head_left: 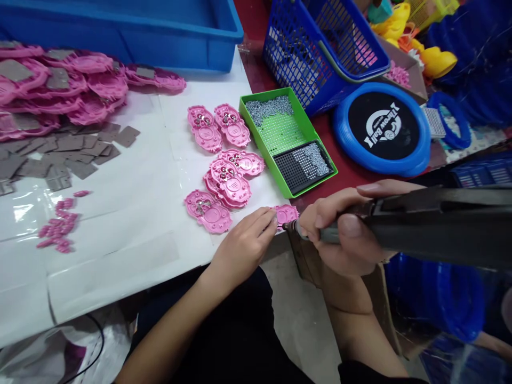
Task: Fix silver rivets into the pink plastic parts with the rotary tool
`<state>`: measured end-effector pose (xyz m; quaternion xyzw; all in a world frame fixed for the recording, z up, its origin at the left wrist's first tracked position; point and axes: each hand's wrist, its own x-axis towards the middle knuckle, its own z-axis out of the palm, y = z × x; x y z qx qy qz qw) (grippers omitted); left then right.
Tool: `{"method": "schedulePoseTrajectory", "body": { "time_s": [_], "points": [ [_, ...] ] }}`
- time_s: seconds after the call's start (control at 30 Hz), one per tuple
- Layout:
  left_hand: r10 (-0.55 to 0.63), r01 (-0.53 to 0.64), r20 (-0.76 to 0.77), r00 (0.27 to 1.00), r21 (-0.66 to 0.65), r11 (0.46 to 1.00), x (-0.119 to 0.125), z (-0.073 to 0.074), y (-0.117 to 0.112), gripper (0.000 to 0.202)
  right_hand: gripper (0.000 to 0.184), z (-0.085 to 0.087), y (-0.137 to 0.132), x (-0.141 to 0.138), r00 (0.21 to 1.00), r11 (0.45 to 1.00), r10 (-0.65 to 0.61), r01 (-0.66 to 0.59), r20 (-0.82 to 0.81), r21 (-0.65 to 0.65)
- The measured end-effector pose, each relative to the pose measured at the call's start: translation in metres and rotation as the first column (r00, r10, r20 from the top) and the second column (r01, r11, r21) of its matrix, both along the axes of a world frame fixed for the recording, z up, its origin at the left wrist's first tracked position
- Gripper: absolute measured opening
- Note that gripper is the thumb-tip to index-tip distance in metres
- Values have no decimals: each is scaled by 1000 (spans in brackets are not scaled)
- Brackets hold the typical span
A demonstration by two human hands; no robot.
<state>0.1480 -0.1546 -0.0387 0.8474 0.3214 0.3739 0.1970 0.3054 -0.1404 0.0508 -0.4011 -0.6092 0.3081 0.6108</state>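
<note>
A small pink moulded plastic part [286, 214] lies at the front edge of the white-covered bench [132, 256], close to its right front corner, and both hands meet on it. The left hand [244, 242] comes in from below and left, its fingertips [271, 220] pressed on the left side of the part, pinning it against the bench top. The right hand [344, 229] sits just to the right of the part, beyond the bench edge, clenched around the dark grey barrel of a powered screwdriver [420, 224] whose metal tip touches the right edge of the part. Just behind the left hand, several larger pink oval plastic shells [228, 184] with small metal studs lie in a loose cluster, two more further back towards the middle of the bench. At the right edge of the bench stands a green rectangular plastic tray [310, 136] holding small silver screws [264, 109] at its far end and a black perforated plate at its near end. At the left edge lie a scatter of tiny pink plastic pieces [58, 224], flat grey square pads [60, 157] and a heap of pink shells [64, 88]. A blue plastic crate [120, 26] fills the far edge, and off the bench to the right are a blue mesh basket [320, 48] and a blue and black round disc [382, 128].
</note>
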Motion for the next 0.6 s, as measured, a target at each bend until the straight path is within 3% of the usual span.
{"method": "schedulePoseTrajectory", "body": {
  "time_s": [0.1, 0.3, 0.53, 0.6],
  "points": [
    [-9, 9, -3, 1000, -8, 1000, 1, -1, 0, 29, 30, -1, 3, -4, 998, 998, -67, 67, 9, -19],
    [-5, 5, 13, 1000, -4, 1000, 2, -2, 1, 24, 30, 0, 4, -11, 999, 998, -42, 41, -12, -40],
    [-2, 2, -30, 1000, 8, 1000, 2, -1, 0, 27, 25, 34, 8, -9, 965, 983, -180, 180, -191, -17],
    [-3, 4, -43, 999, 22, 1000, 1, -1, 0, 28, 7, 38, 20, 7, 952, 973, -226, 231, -207, 0]
  ]
}}
